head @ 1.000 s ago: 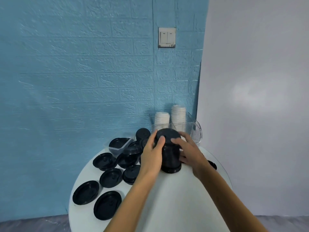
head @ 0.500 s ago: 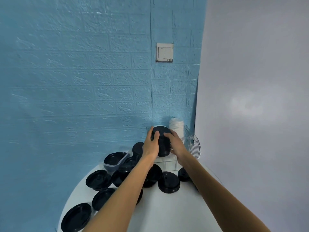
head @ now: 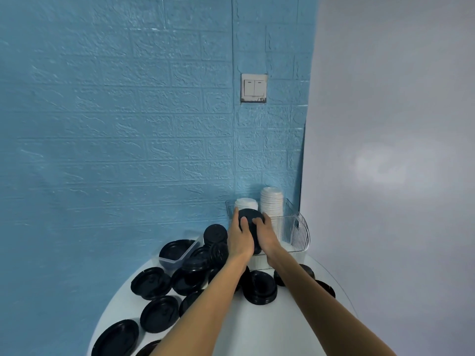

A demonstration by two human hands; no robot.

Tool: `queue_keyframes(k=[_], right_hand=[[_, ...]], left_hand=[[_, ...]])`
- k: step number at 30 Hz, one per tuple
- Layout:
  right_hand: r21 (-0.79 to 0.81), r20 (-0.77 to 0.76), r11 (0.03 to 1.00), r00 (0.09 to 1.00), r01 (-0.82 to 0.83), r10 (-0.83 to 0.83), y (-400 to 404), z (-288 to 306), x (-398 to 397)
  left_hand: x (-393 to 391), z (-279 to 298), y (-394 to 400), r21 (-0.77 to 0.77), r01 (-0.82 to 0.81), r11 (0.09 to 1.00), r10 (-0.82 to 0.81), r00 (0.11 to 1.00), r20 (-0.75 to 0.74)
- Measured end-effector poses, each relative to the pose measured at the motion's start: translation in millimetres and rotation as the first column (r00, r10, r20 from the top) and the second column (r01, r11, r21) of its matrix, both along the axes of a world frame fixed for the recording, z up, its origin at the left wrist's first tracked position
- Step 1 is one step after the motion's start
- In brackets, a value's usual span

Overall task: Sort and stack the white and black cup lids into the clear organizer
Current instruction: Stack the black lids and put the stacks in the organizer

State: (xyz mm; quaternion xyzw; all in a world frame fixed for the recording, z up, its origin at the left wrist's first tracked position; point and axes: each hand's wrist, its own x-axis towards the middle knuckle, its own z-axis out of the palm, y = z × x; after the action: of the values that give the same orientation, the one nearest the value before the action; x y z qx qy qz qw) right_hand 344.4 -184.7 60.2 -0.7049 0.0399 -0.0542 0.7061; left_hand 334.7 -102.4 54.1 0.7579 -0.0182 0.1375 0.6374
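Head view shows left hand and right hand clamped from both sides on an upright black lid stack, inside the clear organizer, just near the white lids.

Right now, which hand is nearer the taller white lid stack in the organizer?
Right. The right hand grips the black lid stack just in front of the taller white lid stack; the left hand grips its far side, nearer the shorter white stack.

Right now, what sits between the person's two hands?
In the head view, a stack of black lids sits between the left hand and right hand, at the clear organizer.
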Motion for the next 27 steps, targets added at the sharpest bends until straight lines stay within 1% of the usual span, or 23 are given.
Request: queue_keyframes(k=[2, 5, 10, 16, 19, 21, 24, 27], right_hand=[[-0.047, -0.004, 0.999, 1.0, -0.013, 0.013, -0.2, -3.1, -2.0], [-0.08, 0.006, 0.997, 1.0, -0.022, 0.022, -2.3, -5.7, -0.2], [-0.076, -0.002, 0.996, 0.999, -0.044, 0.044, -6.2, -1.8, 5.6], [-0.053, -0.098, 0.996, 0.993, -0.072, 0.067, -6.2, 3.7, 12.6], [-0.036, -0.125, 0.995, 0.988, -0.093, 0.088, -9.4, 3.3, 14.1], [-0.056, -0.132, 0.992, 0.985, -0.118, 0.109, -12.1, 0.5, 14.2], [-0.071, -0.138, 0.987, 0.981, -0.147, 0.136, -15.0, -3.1, 14.3], [-0.093, -0.153, 0.983, 0.977, -0.161, 0.145, -16.3, -5.0, 18.4]], left_hand=[[0.7, -5.3, -2.5, 0.032, -0.004, 0.999, 0.003, 1.0, 0.018], [3.5, -10.1, -5.3, 0.081, 0.001, 0.997, -0.001, 1.0, -0.006], [9.0, -9.3, -6.6, 0.089, -0.019, 0.996, 0.023, 0.998, -0.052], [9.4, -8.7, -12.4, 0.133, -0.042, 0.99, 0.058, 0.991, -0.119], [7.9, -6.7, -17.4, 0.229, -0.051, 0.972, 0.092, 0.981, -0.173], [4.9, -8.9, -19.2, 0.27, -0.064, 0.961, 0.118, 0.975, -0.188], [-1.2, -13.3, -20.1, 0.321, -0.081, 0.943, 0.134, 0.98, -0.145], [-5.8, -16.2, -17.2, 0.454, -0.078, 0.887, 0.141, 0.984, -0.106]])
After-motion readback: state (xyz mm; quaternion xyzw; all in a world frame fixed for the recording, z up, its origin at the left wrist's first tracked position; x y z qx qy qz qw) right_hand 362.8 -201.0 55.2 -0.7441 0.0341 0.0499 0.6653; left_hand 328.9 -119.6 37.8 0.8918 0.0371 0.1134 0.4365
